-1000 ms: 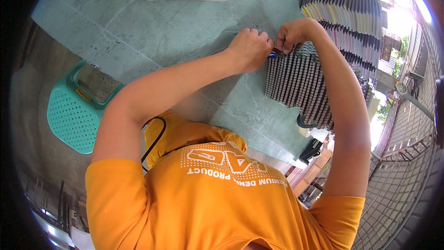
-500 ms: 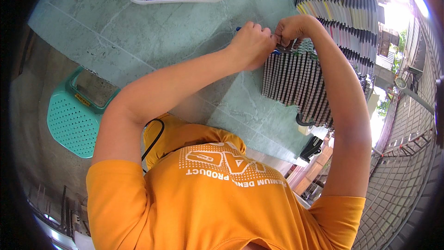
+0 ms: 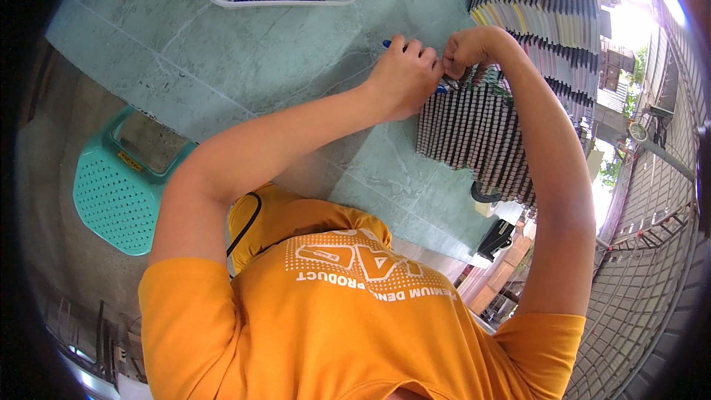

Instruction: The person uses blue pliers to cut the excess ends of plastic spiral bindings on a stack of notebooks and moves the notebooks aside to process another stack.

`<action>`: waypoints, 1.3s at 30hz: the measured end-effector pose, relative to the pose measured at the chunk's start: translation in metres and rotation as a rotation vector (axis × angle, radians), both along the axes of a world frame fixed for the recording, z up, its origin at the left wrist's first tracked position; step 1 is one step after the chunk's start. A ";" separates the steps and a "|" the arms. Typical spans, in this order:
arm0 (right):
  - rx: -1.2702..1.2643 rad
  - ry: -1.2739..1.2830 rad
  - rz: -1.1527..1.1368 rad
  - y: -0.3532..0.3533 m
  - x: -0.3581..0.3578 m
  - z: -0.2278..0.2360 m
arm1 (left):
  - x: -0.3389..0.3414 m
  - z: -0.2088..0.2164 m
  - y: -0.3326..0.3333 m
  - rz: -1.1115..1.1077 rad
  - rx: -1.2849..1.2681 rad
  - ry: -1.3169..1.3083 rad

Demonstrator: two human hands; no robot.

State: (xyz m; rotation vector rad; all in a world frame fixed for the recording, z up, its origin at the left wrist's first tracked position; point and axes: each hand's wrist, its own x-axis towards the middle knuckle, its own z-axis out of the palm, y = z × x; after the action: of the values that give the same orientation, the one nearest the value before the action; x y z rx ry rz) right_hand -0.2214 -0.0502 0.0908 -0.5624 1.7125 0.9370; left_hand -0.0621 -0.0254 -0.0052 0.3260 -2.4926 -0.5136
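Observation:
My left hand (image 3: 406, 75) is closed round a blue-handled tool (image 3: 386, 43). Blue ends stick out above and below the fist, but the fingers hide the rest, so its kind cannot be told. Close beside it, my right hand (image 3: 471, 52) has its fingers bent into a pinch; whatever lies between them is too small to make out. Both hands are at the far left corner of a stack of wire-bound notebooks (image 3: 466, 130), whose black bindings face me in rows. My right forearm covers part of that stack.
A clear plastic tub (image 3: 285, 4) of small black curled pieces stands at the far edge of view on the green marbled table (image 3: 215, 59). More stacked notebooks (image 3: 541, 15) rise at the back right. A turquoise stool (image 3: 118, 192) is at left, and a black object (image 3: 496, 238) lies near the right table edge.
Both hands have shifted very slightly at the stack's corner, and the left fist has turned a little. The view has moved slightly; the grips look the same.

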 end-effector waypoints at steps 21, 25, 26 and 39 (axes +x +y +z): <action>0.073 -0.004 0.174 -0.004 0.004 0.008 | -0.004 0.007 0.002 -0.151 0.163 -0.120; 0.015 -0.032 0.240 -0.004 0.006 0.014 | -0.003 0.005 0.003 -0.129 0.269 -0.084; 0.002 -0.040 0.171 -0.003 0.002 0.014 | -0.002 0.004 0.003 -0.128 0.274 -0.078; -0.059 -0.057 0.207 0.003 -0.012 0.012 | -0.005 0.016 0.004 -0.029 0.104 0.010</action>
State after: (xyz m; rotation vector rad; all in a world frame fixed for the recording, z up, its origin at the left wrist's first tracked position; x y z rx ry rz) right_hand -0.2330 -0.0473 0.1027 -0.8106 1.6575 1.0078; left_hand -0.0669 -0.0211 0.0108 0.3266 -2.4693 -0.6573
